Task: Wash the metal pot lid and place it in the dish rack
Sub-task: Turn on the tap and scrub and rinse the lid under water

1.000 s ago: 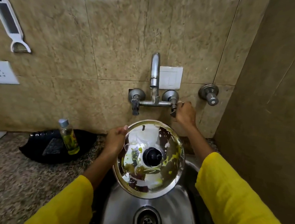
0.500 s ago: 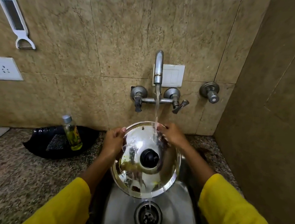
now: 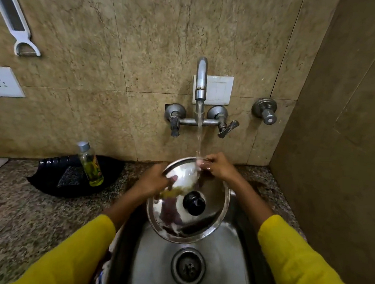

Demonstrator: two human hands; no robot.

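Observation:
The round metal pot lid (image 3: pixel 207 213) with a black knob (image 3: pixel 194 203) is held tilted over the steel sink (image 3: pixel 155 270), with yellow-green food residue near its left side. My left hand (image 3: pixel 153 183) grips its left rim. My right hand (image 3: pixel 219 166) rests on the far rim, fingers on the lid's surface under the stream. Water runs from the wall tap (image 3: pixel 201 79) onto the lid's upper edge. No dish rack is in view.
A small bottle of yellow liquid (image 3: pixel 90 165) stands on a black tray (image 3: pixel 52 175) on the granite counter at the left. The tap's lever handle (image 3: pixel 227 128) sits right of the spout. A tiled side wall closes the right. The drain (image 3: pixel 188 266) lies below the lid.
My right hand left the tap lever and came onto the lid's far rim. Water started running. Much of the yellow-green residue has washed off the lid.

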